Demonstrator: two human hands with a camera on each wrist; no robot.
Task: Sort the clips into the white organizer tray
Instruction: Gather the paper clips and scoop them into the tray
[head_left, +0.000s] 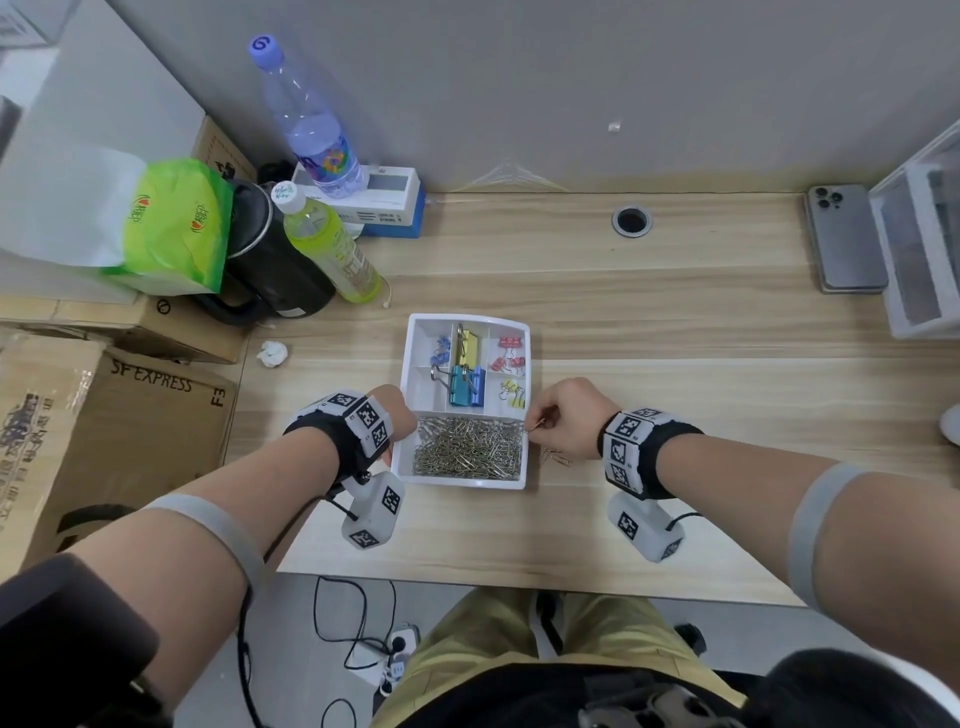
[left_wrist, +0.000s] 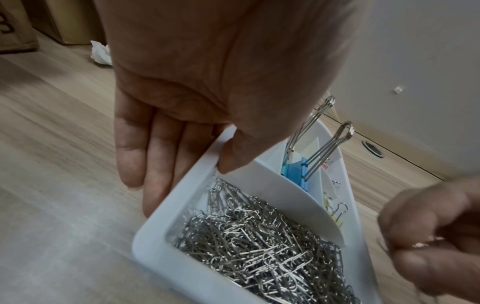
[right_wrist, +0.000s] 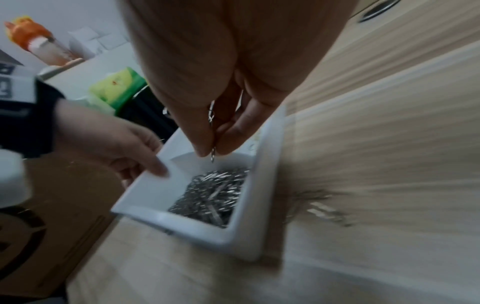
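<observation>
Wood-grain desk (head_left: 649, 322); white compartmented tray (head_left: 522, 332); right hand (head_left: 563, 415) pinching wire clips (right_wrist: 212, 131).

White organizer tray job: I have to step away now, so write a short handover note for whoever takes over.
Left hand: steadies the white organizer tray at its left wall, thumb on the rim, fingers straight along the outside.
Right hand: pinches a few paper clips over the tray's right edge.
Done: paper clip pile fills the near compartment; binder clips sit by colour in the far compartments.
Left: drop the held clips onto the pile, then gather the loose clips on the table right of the tray.
</observation>
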